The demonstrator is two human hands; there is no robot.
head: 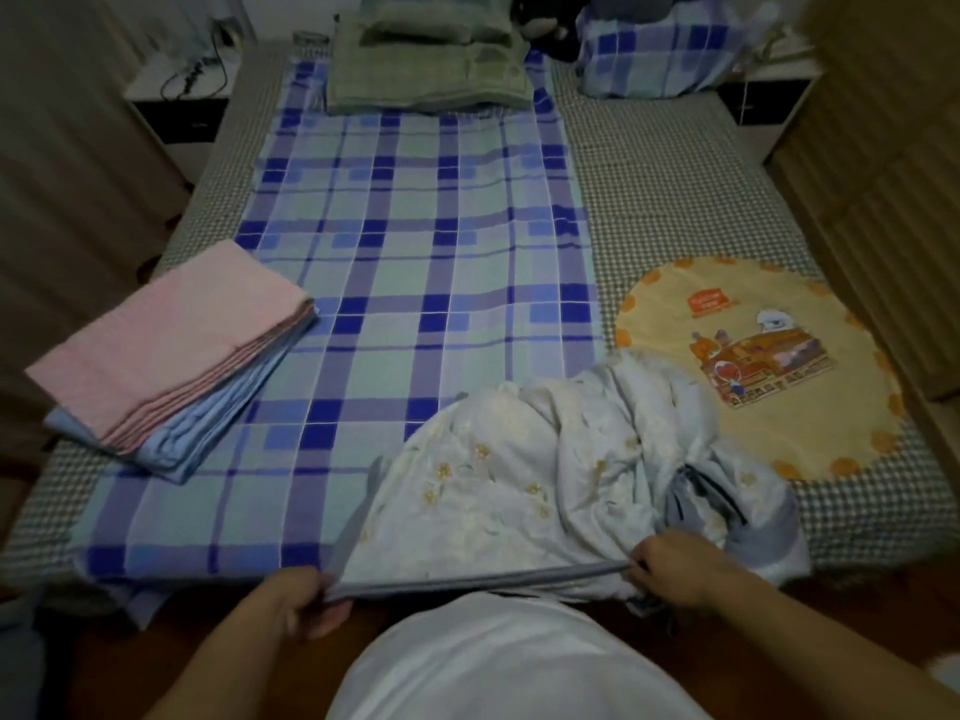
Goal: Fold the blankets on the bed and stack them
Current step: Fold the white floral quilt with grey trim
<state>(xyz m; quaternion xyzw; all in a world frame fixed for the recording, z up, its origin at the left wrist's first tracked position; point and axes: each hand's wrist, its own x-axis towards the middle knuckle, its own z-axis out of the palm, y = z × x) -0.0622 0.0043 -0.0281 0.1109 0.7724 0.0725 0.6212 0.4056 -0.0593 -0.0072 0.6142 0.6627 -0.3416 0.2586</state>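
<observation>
Hands pinch one hem of the crumpled pale-blue floral blanket (545, 480) at the bed's near edge, left hand (296, 602) and right hand (675, 566) stretching it taut, likely to straighten it for folding.

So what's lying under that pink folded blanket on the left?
Under the pink folded blanket lies a light blue folded blanket, its edges showing at the near and right sides. Both rest on the blue plaid sheet. The pink one hides most of the blue one's top.

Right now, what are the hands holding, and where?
Both hands, left hand and right hand, grip the flowered blanket along its grey near edge.
</observation>
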